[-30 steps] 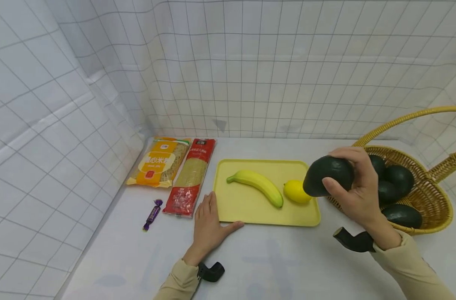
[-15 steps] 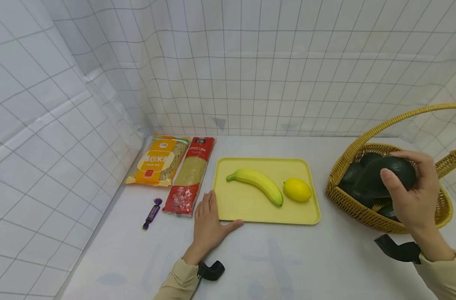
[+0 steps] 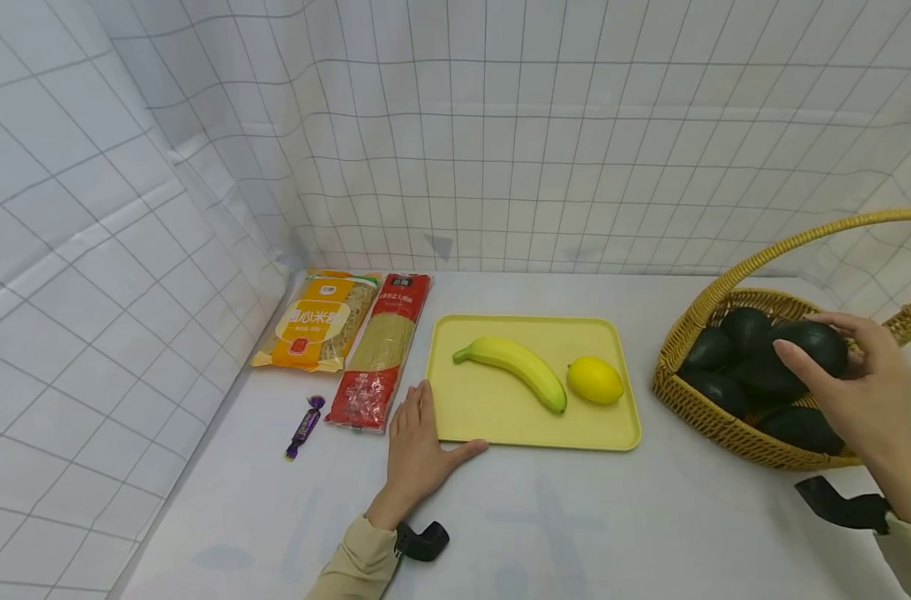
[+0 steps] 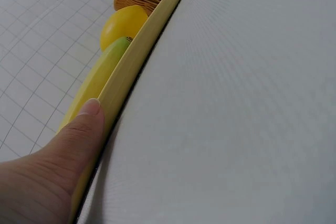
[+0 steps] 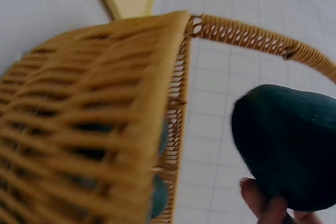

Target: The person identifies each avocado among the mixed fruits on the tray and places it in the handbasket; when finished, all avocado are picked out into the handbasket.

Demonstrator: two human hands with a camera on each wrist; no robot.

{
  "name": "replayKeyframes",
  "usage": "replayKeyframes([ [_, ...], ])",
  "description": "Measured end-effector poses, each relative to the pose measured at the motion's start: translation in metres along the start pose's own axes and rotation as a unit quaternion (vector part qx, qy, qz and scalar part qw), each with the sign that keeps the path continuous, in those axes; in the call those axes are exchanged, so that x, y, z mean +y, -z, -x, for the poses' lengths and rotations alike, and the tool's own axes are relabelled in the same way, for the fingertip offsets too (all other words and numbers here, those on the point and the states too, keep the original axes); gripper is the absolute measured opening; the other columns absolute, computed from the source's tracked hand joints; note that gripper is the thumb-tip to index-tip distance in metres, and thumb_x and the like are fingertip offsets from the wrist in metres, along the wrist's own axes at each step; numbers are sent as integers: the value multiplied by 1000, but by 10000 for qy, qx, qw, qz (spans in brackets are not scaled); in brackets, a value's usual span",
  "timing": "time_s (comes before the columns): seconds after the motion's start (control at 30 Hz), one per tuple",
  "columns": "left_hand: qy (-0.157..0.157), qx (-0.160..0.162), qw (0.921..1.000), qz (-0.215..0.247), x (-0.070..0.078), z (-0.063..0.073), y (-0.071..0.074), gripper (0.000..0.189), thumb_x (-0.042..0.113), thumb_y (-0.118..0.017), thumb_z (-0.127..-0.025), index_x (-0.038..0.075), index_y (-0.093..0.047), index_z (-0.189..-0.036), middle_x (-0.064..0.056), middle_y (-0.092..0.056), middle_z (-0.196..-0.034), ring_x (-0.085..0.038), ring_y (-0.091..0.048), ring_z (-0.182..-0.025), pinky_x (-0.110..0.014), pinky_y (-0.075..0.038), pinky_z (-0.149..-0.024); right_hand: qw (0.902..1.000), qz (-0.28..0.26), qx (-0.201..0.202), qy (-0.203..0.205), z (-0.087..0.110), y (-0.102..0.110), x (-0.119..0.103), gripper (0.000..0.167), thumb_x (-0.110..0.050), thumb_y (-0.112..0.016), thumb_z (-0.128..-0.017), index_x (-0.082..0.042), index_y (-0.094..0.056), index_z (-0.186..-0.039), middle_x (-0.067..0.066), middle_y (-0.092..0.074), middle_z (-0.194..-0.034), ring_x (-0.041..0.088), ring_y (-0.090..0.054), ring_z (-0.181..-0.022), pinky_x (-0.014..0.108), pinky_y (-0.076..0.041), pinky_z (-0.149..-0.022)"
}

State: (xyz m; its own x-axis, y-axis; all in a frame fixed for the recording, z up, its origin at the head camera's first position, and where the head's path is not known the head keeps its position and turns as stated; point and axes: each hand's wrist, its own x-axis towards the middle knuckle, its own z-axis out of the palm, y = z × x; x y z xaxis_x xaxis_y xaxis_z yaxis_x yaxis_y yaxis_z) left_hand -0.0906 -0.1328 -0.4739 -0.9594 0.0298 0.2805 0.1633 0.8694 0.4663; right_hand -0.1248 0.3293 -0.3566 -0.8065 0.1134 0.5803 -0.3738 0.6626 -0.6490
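Note:
My right hand [image 3: 875, 387] grips a dark green avocado [image 3: 818, 346] over the wicker basket [image 3: 673, 404]. In the right wrist view this avocado [image 5: 289, 145] shows above the fingertips, past the basket's rim. Several more avocados [image 3: 800, 429] lie in the basket. My left hand [image 3: 416, 454] rests at the near left corner of the yellow tray [image 3: 493, 421], its fingers along the left side. Its thumb touches the tray's front edge, as the left wrist view shows. A banana [image 3: 515, 362] and a lemon [image 3: 594, 380] lie on the tray.
Left of the tray lie a red pack of noodles [image 3: 380, 354] and an orange-yellow food pack [image 3: 316, 325]. A purple wrapped candy [image 3: 304, 427] is in front of them. The basket's tall handle [image 3: 808, 237] arches over its top. White gridded curtains stand behind and at the sides.
My right hand has carried the avocado from over the tray's right end to the right, over the basket, and moved slightly lower. The left hand and the tray stay in place.

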Motion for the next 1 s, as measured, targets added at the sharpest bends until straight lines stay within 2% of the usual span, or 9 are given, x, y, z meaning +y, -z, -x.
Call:
replayKeyframes([
  [0.07,-8,1,10000,-6,0,0,0,120,66,-72,-68,-9,-21,-146,-27,-28,-147,-40,-20,-137,-54,-18,-106,9983,409,-279,-302,2,2,5,47,-7,-76,-79,3,-57,-121,-16,-43,-108,-6,-44,-48,11,-34,-44],
  [0.17,19,-33,10000,-25,0,0,0,120,66,-71,-68,-9,-20,-146,-26,-27,-147,-39,-19,-137,-54,-18,-107,9920,836,-777,-538,6,3,13,47,-17,-77,-80,-1,-57,-121,-6,-45,-109,3,-39,-49,20,-31,-42],
  [0.27,49,-74,10000,-28,1,0,1,120,66,-71,-68,-9,-20,-146,-26,-27,-147,-40,-19,-137,-54,-18,-107,9843,985,-1272,-725,9,5,20,48,-24,-75,-83,-4,-56,-122,11,-47,-111,13,-36,-50,26,-30,-43],
  [0.4,66,-119,9999,-13,1,0,2,119,66,-71,-69,-9,-20,-146,-26,-27,-147,-40,-19,-137,-54,-18,-106,9767,1027,-1642,-922,12,6,26,50,-30,-73,-85,-5,-53,-123,22,-46,-116,16,-34,-53,27,-32,-43],
  [0.53,101,-150,9998,-20,2,0,2,120,66,-71,-68,-9,-20,-146,-26,-27,-148,-39,-18,-138,-54,-17,-107,9704,1158,-1878,-987,14,6,29,52,-33,-71,-85,-4,-51,-124,24,-47,-117,18,-36,-56,29,-33,-44],
  [0.73,87,-136,9999,-39,2,0,2,120,67,-71,-68,-9,-20,-146,-26,-27,-147,-40,-19,-137,-54,-18,-107,9613,1351,-2041,-1265,17,3,36,56,-38,-67,-88,-2,-49,-128,30,-44,-123,28,-38,-78,36,-33,-57],
  [0.87,83,-132,9999,-43,1,0,1,120,67,-70,-68,-9,-20,-146,-26,-27,-147,-40,-20,-137,-55,-18,-106,9624,1242,-2155,-1094,19,1,42,53,-36,-65,-90,1,-51,-126,31,-44,-123,41,-43,-92,54,-37,-66],
  [1.0,76,-132,9999,-12,2,0,2,119,66,-71,-68,-9,-21,-146,-26,-28,-147,-40,-20,-137,-55,-18,-106,9633,1092,-2261,-949,20,1,45,50,-32,-65,-91,3,-52,-124,34,-43,-126,51,-40,-105,65,-31,-74],
])
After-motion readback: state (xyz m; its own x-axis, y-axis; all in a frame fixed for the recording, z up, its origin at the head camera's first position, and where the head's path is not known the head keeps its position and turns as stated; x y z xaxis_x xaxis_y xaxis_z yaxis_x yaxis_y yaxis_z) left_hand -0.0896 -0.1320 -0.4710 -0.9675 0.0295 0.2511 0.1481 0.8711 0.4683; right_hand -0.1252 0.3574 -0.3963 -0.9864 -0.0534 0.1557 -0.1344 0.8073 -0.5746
